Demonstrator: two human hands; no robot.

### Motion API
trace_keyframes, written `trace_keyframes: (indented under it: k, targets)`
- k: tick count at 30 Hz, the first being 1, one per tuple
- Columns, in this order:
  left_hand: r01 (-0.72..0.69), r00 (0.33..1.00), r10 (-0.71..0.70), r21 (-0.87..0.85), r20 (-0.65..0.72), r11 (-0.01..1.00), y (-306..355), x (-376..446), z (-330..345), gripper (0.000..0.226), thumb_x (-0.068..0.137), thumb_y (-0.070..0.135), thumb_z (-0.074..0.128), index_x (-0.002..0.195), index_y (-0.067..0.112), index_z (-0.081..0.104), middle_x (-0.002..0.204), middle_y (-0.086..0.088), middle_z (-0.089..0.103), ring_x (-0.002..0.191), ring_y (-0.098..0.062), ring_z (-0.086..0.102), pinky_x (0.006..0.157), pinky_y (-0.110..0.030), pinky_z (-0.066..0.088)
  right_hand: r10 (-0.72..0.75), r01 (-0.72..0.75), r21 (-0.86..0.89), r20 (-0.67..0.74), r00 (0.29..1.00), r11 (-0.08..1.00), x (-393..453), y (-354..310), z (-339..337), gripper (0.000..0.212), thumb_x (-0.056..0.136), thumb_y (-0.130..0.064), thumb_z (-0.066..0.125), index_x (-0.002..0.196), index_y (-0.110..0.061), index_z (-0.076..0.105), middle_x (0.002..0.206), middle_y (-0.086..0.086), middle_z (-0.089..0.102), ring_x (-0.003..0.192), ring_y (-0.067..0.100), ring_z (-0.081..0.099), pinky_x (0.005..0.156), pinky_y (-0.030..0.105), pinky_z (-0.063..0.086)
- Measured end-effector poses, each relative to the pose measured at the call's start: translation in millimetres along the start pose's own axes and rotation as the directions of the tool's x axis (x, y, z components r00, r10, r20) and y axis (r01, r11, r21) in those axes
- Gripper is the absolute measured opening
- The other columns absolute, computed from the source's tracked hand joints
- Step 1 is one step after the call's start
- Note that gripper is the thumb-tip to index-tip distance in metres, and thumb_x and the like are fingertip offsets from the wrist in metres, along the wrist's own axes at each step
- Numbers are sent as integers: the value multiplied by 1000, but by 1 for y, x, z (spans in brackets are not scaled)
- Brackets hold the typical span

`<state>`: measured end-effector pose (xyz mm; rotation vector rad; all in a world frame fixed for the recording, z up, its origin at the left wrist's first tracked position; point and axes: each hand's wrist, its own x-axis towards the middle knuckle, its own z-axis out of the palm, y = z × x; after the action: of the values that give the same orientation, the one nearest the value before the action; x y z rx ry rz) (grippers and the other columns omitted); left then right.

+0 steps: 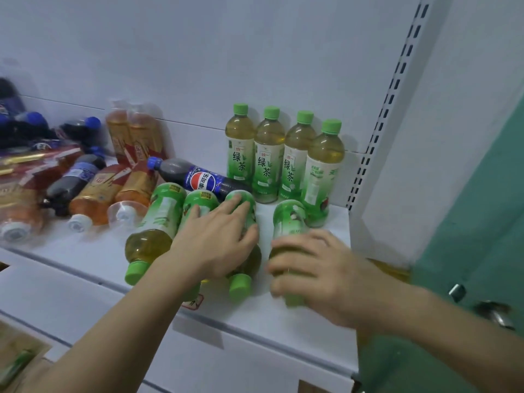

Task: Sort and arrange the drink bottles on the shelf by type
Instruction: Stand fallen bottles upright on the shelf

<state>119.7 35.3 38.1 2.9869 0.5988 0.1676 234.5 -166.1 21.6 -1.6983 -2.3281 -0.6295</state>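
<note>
Four green tea bottles upright in a row at the far right of the white shelf, green caps up, shoulder to shoulder against the back wall, the rightmost just beside the slotted upright.

Nearer, four more green tea bottles on their sides, caps toward the near edge. Three of them packed side by side at centre; a fourth lying bottle a little apart to the right, its base just beside the upright row.

Left hand spread flat over the middle and right bottles of the packed three, fingers straight and extended, pressing on the labels, gripping nothing. Right hand curled round the neck end of the fourth lying bottle, fingers wrapped over its top, cap hidden beneath the palm.

Pepsi bottle lying on its side just behind the packed three, blue cap pointing left, base near the upright row.

Further left, a jumble: amber tea bottles with red and gold labels, some lying with white caps toward the near edge, two upright at the back. More dark cola bottles with blue caps lying among them and piled at the far left, blurred.

Green panel at right with a metal fitting near the right wrist. Lower shelf edge visible below, something green at bottom left, too blurred to tell.
</note>
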Motion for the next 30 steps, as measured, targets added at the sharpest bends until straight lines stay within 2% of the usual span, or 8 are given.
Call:
trace_keyframes:
  k: [4,7,8,11,13,17,25,30]
  targets:
    - [-97,995,98,-62,14,993,-23,-3,-16,64,101,54,25,152,19,40,166,1,25,147,-18,33,119,-40,28,227,-181,275,-146,963,944,44,41,-46,24,96,-21,64,118,-10,66,117,0,68,114,17,62,102,33,48]
    - [-68,998,68,73,-5,995,-43,-6,-15,69,93,59,17,139,23,53,159,4,34,147,-12,24,114,-45,30,368,-325,233,-179,912,917,78,79,-57,26,97,-24,58,120,-14,63,112,-4,62,97,0,51,91,8,35]
    - [-48,999,48,69,-4,996,-44,-7,-13,75,87,59,12,137,22,54,159,4,33,146,-10,20,114,-45,27,407,-368,222,-164,899,903,87,89,-55,27,97,-25,56,121,-15,62,111,-4,60,94,1,48,90,8,34]
    - [-48,999,47,-10,-26,999,-42,-8,-7,86,78,57,9,138,19,57,164,0,27,150,-10,13,119,-37,18,471,-458,126,-110,875,880,106,114,-47,24,101,-25,50,121,-19,62,109,-2,56,96,14,53,94,35,46]
    - [-34,999,32,-41,-37,999,-40,-7,-7,79,82,53,17,143,17,54,167,-1,23,153,-11,9,121,-32,14,501,-497,59,-70,863,866,115,127,-49,22,103,-21,47,116,-20,65,109,-2,51,96,20,57,91,43,50]
    - [-14,999,12,-61,-36,998,-36,-5,-4,76,83,47,24,149,17,48,169,1,19,156,-11,4,123,-31,7,526,-526,26,-1,850,850,118,137,-56,27,100,-15,43,102,-21,70,110,1,51,98,23,58,92,44,49]
    - [-11,999,8,-74,-43,997,-35,-5,-1,76,83,48,25,150,18,46,168,3,21,155,-10,5,124,-33,9,490,-490,5,7,872,872,107,132,-56,28,95,-13,44,104,-18,71,97,-3,51,86,18,52,76,28,35]
    - [-11,998,7,-68,-57,998,-34,-5,-1,77,83,47,26,149,16,48,167,1,24,155,-12,8,123,-32,9,447,-456,-40,-137,884,889,100,122,-57,24,97,-18,49,113,-17,66,108,5,58,102,24,54,88,42,46]
